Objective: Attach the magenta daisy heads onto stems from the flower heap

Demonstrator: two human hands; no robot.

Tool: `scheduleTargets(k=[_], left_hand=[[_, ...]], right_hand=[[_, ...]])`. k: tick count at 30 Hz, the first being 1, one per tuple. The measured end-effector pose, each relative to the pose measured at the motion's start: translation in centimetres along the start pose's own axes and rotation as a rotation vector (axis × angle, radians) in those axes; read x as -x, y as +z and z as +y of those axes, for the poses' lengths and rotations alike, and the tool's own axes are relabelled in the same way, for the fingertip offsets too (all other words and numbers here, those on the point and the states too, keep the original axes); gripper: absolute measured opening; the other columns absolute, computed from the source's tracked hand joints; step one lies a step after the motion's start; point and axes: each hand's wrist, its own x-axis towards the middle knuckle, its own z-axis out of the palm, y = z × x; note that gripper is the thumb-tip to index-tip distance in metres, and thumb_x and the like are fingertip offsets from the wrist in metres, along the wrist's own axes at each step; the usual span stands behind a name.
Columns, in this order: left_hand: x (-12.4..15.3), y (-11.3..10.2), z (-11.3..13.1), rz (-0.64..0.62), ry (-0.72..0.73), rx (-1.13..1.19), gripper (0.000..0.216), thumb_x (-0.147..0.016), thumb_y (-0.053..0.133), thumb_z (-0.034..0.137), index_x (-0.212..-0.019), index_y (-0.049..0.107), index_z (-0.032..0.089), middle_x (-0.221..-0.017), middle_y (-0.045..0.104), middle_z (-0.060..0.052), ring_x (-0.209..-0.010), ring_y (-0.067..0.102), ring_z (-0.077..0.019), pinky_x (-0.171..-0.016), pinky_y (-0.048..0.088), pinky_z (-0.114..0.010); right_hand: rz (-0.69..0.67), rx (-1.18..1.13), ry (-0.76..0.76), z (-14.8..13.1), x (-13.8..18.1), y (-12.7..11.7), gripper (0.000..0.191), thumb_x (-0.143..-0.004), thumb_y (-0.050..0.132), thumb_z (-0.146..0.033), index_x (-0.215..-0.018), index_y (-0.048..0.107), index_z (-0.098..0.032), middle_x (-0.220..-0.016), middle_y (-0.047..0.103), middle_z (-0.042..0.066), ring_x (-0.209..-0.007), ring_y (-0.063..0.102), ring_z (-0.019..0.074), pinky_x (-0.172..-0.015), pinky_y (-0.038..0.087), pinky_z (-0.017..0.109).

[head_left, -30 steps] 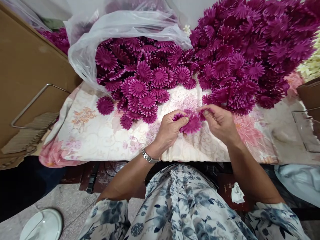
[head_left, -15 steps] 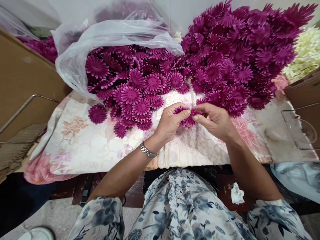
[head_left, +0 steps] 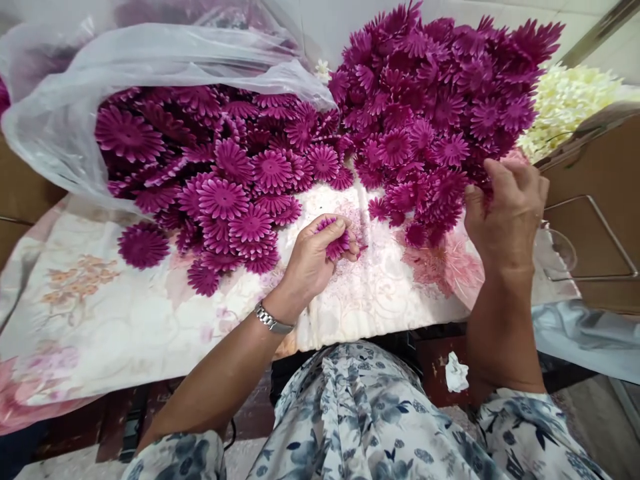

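My left hand (head_left: 313, 257) is closed round a small stack of purple fabric flower heads (head_left: 336, 241), held just above the floral cloth (head_left: 150, 313). My right hand (head_left: 507, 213) has its fingers curled into the right edge of the big heap of purple flowers (head_left: 430, 113) and grips a purple flower there; the piece itself is mostly hidden by the fingers. More purple flowers (head_left: 225, 180) spill out of a clear plastic bag (head_left: 100, 73) at the left.
A pile of cream-white flowers (head_left: 570, 100) lies at the far right behind a brown cardboard box (head_left: 595, 180) with a wire handle. Another brown box edge shows at the far left. A crumpled white scrap (head_left: 455, 373) lies below the table edge.
Both hands were together on a flower in front of me. My right hand has moved away to the right and up to the big heap, while my left keeps its flowers.
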Motion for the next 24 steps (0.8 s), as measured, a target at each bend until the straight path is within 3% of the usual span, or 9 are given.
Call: scheduleTargets(k=[3, 5, 9, 13, 17, 21, 24], left_hand=[[-0.1, 0.0, -0.1, -0.016, -0.032, 0.121, 0.015, -0.074, 0.058, 0.025, -0.087, 0.058, 0.016, -0.069, 0.064, -0.003, -0.065, 0.066, -0.0166, -0.059, 0.055, -0.03], [-0.1, 0.2, -0.1, -0.025, -0.066, 0.186, 0.015, -0.074, 0.053, 0.022, -0.087, 0.057, 0.015, -0.072, 0.066, -0.004, -0.069, 0.068, -0.0191, -0.066, 0.056, -0.035], [0.0, 0.5, -0.3, 0.005, -0.094, 0.224, 0.016, -0.069, 0.051, 0.011, -0.084, 0.057, 0.014, -0.072, 0.064, -0.003, -0.068, 0.065, -0.0151, -0.067, 0.053, -0.029], [-0.1, 0.5, -0.8, 0.004, -0.061, 0.236, 0.012, -0.074, 0.054, 0.011, -0.082, 0.062, 0.013, -0.074, 0.063, -0.003, -0.066, 0.059, -0.0095, -0.063, 0.045, -0.021], [0.0, 0.5, -1.3, -0.058, -0.098, 0.243, 0.014, -0.08, 0.055, 0.014, -0.085, 0.068, 0.013, -0.08, 0.066, -0.004, -0.067, 0.057, -0.0077, -0.061, 0.043, -0.018], [0.2, 0.4, -1.4, -0.099, -0.107, 0.263, 0.015, -0.08, 0.055, 0.012, -0.081, 0.071, 0.013, -0.079, 0.067, -0.004, -0.071, 0.06, -0.0085, -0.065, 0.046, -0.018], [0.1, 0.3, -1.4, -0.098, -0.11, 0.268, 0.018, -0.076, 0.055, 0.008, -0.082, 0.071, 0.012, -0.079, 0.068, -0.004, -0.074, 0.062, -0.0093, -0.069, 0.048, -0.019]], right_hand=[[0.033, -0.186, -0.067, -1.3, 0.8, 0.0, 0.032, -0.088, 0.051, -0.03, -0.113, 0.064, -0.016, -0.109, 0.064, 0.016, -0.104, 0.058, 0.0275, -0.091, 0.044, 0.046], [-0.038, -0.393, -0.129, -3.6, 1.5, 0.4, 0.024, -0.088, 0.052, -0.029, -0.102, 0.067, -0.017, -0.097, 0.067, 0.012, -0.092, 0.062, 0.0225, -0.082, 0.049, 0.039], [-0.373, -0.748, -0.181, -7.9, 2.5, 1.9, 0.025, -0.08, 0.065, -0.035, -0.1, 0.064, -0.019, -0.088, 0.066, 0.005, -0.083, 0.06, 0.0167, -0.074, 0.048, 0.031], [-0.612, -0.921, -0.006, -9.5, 3.0, 3.5, 0.036, -0.073, 0.071, -0.037, -0.101, 0.055, -0.02, -0.081, 0.061, -0.001, -0.071, 0.057, 0.0122, -0.065, 0.046, 0.026], [-0.615, -0.946, 0.082, -9.9, 3.3, 3.9, 0.03, -0.073, 0.07, -0.034, -0.092, 0.054, -0.019, -0.078, 0.06, -0.002, -0.065, 0.055, 0.0102, -0.06, 0.044, 0.023], [-0.5, -0.833, -0.057, -10.1, 3.5, 3.6, 0.014, -0.079, 0.062, -0.027, -0.088, 0.057, -0.018, -0.075, 0.06, -0.001, -0.065, 0.056, 0.0104, -0.06, 0.046, 0.023], [-0.407, -0.766, -0.186, -9.9, 3.7, 3.7, 0.017, -0.083, 0.056, -0.023, -0.098, 0.06, -0.016, -0.087, 0.068, 0.005, -0.077, 0.064, 0.0141, -0.07, 0.052, 0.027]])
